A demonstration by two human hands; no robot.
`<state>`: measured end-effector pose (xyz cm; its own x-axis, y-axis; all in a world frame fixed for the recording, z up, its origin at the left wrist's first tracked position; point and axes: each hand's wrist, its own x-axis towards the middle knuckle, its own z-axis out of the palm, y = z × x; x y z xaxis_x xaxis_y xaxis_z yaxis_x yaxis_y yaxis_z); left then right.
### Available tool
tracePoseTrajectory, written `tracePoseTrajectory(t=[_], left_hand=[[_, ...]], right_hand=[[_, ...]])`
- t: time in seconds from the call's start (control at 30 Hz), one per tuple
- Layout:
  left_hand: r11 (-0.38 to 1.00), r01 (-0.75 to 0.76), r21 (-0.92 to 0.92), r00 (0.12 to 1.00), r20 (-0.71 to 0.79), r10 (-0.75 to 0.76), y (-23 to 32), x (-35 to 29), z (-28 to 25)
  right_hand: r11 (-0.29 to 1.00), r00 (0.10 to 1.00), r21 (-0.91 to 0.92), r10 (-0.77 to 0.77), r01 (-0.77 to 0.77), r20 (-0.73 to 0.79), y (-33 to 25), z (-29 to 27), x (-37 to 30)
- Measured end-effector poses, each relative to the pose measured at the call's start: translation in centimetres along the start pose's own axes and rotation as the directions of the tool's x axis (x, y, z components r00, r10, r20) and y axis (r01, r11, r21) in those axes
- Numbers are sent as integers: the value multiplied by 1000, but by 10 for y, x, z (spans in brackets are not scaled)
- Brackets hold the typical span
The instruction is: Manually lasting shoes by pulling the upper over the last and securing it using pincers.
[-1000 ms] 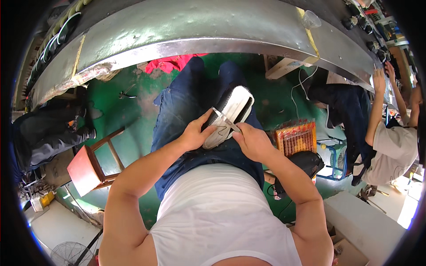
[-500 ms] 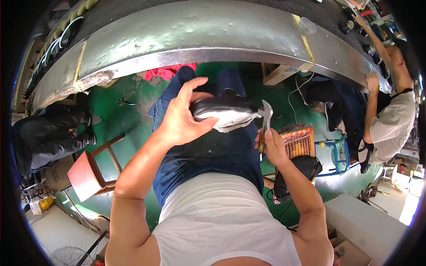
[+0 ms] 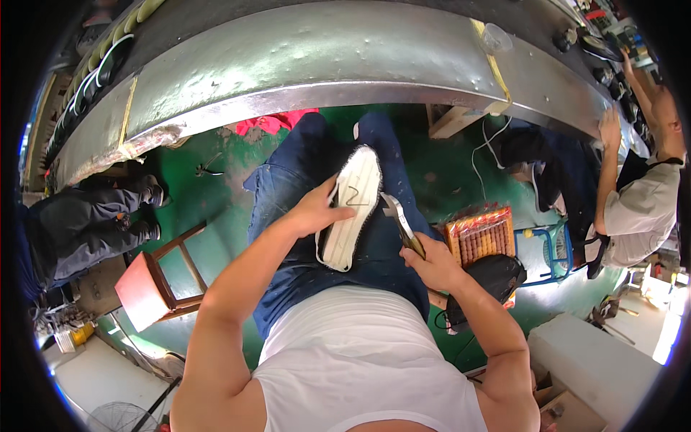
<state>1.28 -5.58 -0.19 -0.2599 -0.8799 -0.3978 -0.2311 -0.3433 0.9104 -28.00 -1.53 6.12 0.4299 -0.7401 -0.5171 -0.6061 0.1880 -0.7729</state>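
Observation:
A shoe upper on a last (image 3: 358, 189) lies above my lap with its pale underside turned up. Dark pen marks show on that underside, and its toe points away from me. My left hand (image 3: 315, 210) grips it by its left side, the thumb lying across the underside. Just right of the shoe, my right hand (image 3: 436, 262) is closed around the handles of lasting pliers (image 3: 400, 219). Their silver head is raised beside the shoe's edge, apparently just clear of it. The far ends of the handles are hidden in my palm.
A metal-topped bench (image 3: 302, 57) crosses ahead, a plastic cup (image 3: 497, 39) on it. At left stands a wooden stool (image 3: 147, 291); at right are a beaded seat (image 3: 481, 236), a black bag (image 3: 497, 277) and a blue stool (image 3: 551, 252). Co-workers sit on both sides.
My left hand has lowered the shoe and turned it from crosswise, side-on, to lengthwise with its underside up. The pliers have moved left and down, away from the shoe's end.

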Motion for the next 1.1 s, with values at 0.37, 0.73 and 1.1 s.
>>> tracePoseTrajectory(t=[0.37, 0.73, 1.1], left_hand=[[845, -108, 523, 869, -363, 336, 18, -44, 21], [983, -98, 155, 840, -517, 166, -14, 0, 20], [756, 73, -650, 990, -46, -135, -10, 7, 17]], right_hand=[[975, 956, -166, -100, 150, 277, -51, -17, 37], [796, 885, -590, 170, 136, 434, -113, -51, 76], [992, 959, -34, 127, -123, 254, -45, -2, 70]])
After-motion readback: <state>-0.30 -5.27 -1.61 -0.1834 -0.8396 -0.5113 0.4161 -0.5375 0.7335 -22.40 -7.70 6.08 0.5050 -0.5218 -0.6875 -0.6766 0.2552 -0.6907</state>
